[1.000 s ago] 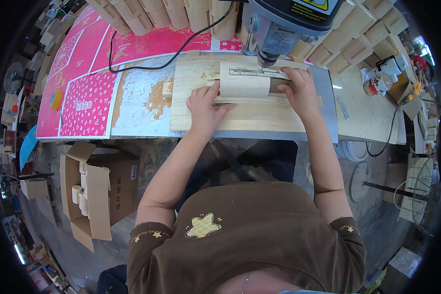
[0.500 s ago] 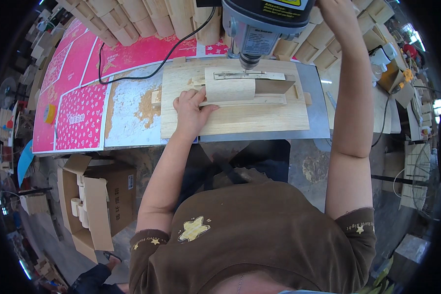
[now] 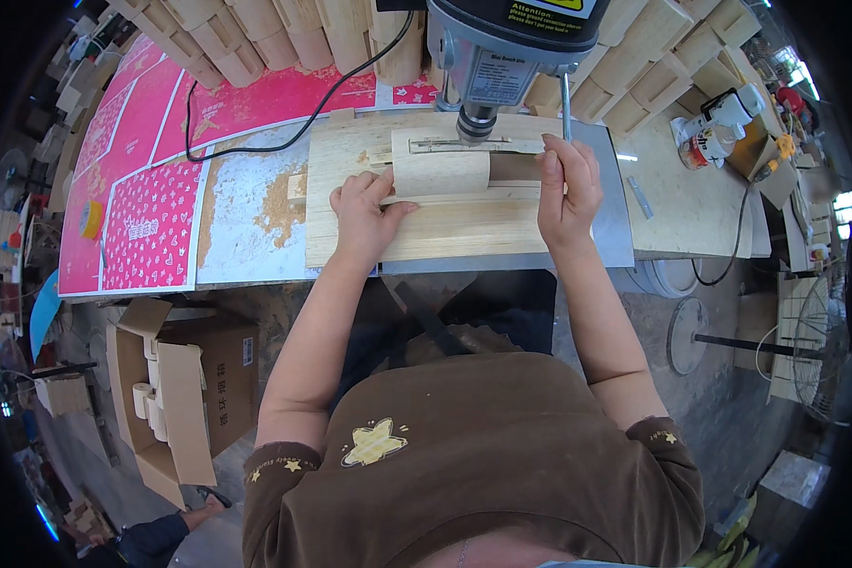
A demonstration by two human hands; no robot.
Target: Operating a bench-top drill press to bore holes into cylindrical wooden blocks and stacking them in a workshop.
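Desk [image 3: 719,189] runs left-right across far half, pink/white sheets [image 3: 156,227] over its left part, sawdust in patches. Person in brown tee [image 3: 483,445] is on near side. Wood pcs [image 3: 346,33] stand in rows along far edge, left & right of drill [image 3: 502,71]. Drill = grey body, dark top, cord [image 3: 322,114] looping off to left. Carton [image 3: 227,379] on floor [image 3: 734,417], near left, flaps open, pale round pcs inside. Board [image 3: 350,241] lies flat on desk, near side of drill.

Right hand [image 3: 572,187]: fingers curled tight round lower end of lever [image 3: 566,106], which hangs at drill's right side. Left hand [image 3: 362,210]: thumb spread from bent fingers, forefinger touching left end of block [image 3: 445,173]; can't tell how firmly it presses.

Block = pale, curved near face, long slot toward far side. Sits over board, btwn hands, w/ chuck [image 3: 476,121] just above its far part; can't tell if bit touches. Darker panel [image 3: 513,168] just right of block. Yellow tape roll [image 3: 91,218] at far left of desk.
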